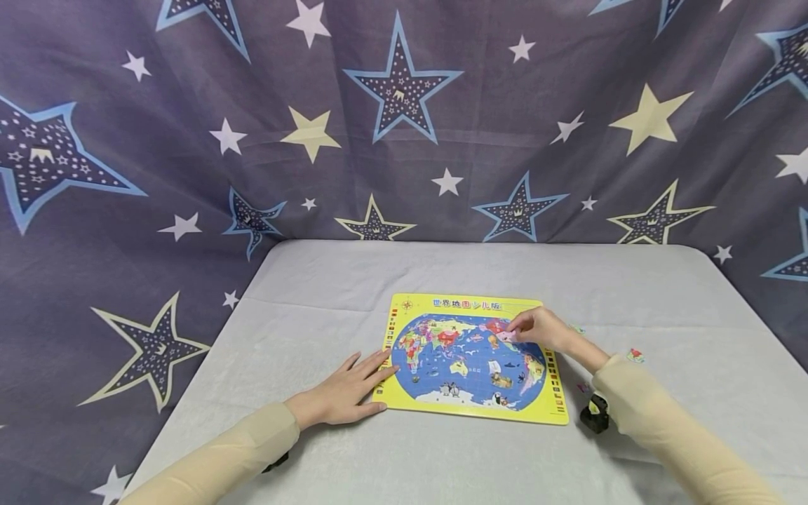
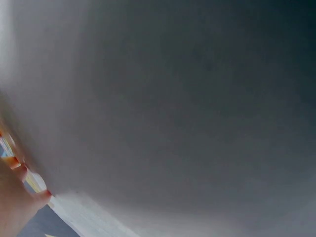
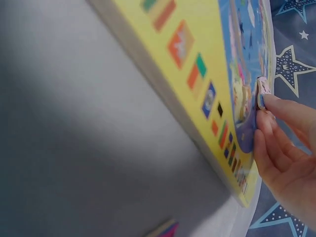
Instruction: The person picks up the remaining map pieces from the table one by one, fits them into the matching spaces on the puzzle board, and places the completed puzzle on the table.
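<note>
A yellow-bordered world map puzzle board [image 1: 480,412] lies on the table, its blue oval map filled with coloured continents and animal pictures. My left hand [image 1: 344,393] is spread flat at the board's left edge, fingers resting over the border. Over the upper right of the map, my right hand [image 1: 543,330] pinches a small pink puzzle piece [image 3: 262,93] between thumb and fingers. In the right wrist view the piece stands tilted close over the map, and the other fingers lie along the board. The left wrist view shows mostly table, with left fingertips [image 2: 43,195] at its lower left.
Loose puzzle pieces lie right of the board, including a red and green one [image 1: 635,355] and another partly behind the right wrist [image 1: 582,387]. The pale grey tablecloth [image 1: 315,287] reaches back to a star-patterned curtain [image 1: 454,154].
</note>
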`<state>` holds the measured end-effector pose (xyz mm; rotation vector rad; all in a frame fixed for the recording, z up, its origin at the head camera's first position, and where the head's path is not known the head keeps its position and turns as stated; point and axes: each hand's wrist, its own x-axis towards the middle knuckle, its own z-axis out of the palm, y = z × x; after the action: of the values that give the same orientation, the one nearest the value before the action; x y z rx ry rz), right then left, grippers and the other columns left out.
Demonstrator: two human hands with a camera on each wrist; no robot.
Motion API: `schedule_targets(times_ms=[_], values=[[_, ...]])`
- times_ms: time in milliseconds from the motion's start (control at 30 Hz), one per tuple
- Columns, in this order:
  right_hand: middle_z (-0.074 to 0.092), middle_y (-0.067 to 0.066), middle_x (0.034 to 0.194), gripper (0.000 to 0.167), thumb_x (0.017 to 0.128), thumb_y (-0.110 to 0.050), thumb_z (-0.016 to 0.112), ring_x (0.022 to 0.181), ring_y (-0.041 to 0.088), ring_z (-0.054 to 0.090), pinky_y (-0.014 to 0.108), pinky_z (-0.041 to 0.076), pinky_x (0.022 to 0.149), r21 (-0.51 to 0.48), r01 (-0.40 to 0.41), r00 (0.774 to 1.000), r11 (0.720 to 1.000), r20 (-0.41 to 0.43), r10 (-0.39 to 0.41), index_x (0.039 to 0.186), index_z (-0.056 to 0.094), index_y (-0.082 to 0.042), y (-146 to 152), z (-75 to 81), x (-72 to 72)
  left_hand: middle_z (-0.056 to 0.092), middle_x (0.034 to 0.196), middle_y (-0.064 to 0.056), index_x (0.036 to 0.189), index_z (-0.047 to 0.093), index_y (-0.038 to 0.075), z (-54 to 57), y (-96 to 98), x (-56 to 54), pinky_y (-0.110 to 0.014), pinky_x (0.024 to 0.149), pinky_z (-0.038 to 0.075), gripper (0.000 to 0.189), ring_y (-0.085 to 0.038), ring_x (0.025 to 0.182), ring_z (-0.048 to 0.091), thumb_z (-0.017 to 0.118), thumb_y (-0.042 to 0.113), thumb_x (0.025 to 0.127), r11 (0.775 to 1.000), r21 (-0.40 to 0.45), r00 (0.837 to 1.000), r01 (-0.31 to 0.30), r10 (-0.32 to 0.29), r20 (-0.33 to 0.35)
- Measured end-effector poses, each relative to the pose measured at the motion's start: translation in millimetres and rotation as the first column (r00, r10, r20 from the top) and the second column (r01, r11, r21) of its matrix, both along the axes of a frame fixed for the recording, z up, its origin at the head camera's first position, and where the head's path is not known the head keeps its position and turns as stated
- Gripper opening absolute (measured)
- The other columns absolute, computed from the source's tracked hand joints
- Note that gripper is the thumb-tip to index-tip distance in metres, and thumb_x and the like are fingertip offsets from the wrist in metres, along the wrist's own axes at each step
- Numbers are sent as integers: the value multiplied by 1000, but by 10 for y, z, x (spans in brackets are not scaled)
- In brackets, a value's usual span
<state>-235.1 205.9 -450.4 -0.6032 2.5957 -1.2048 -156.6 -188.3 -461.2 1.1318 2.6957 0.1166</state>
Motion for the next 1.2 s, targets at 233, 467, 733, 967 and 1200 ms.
schedule_targets(times_ms=[233,467,733,967,1200], values=[[64,9,80,11,77,2,64,66,13,56,22,47,59,13,28,999,1000,-17,-28,87,67,3,-25,-3,41,6,149,-4,143,18,22,-2,-2,-4,-48,106,10,65,-18,135,8,29,57,89,1000,-1,1000,3,-3,-2],[62,8,77,9,75,2,66,62,11,53,21,45,54,22,50,997,999,-53,-49,84,66,3,-54,-7,71,5,149,-4,143,18,22,-1,-1,-6,-48,106,9,66,-18,135,8,28,58,89,1000,-1,1000,-1,1,2],[58,8,82,11,75,1,66,64,13,48,20,41,53,44,73,996,996,-63,-70,85,67,2,-62,-18,91,5,149,-4,143,17,22,5,1,-2,-48,106,9,66,-18,135,7,28,57,89,1000,-4,1000,3,-3,5],[57,7,83,11,75,-1,66,66,14,45,20,39,54,77,84,993,993,-85,-78,86,68,1,-66,-19,98,7,149,-5,143,19,21,-3,-5,0,-48,105,10,65,-19,135,9,30,57,89,1000,16,1000,5,-5,1],[55,6,80,12,76,-2,66,65,15,44,20,37,53,91,86,993,992,-83,-79,87,68,1,-66,-27,95,9,148,-7,142,20,20,-14,-10,-5,-50,104,13,65,-21,134,11,30,56,89,999,40,1000,16,-15,-7]])
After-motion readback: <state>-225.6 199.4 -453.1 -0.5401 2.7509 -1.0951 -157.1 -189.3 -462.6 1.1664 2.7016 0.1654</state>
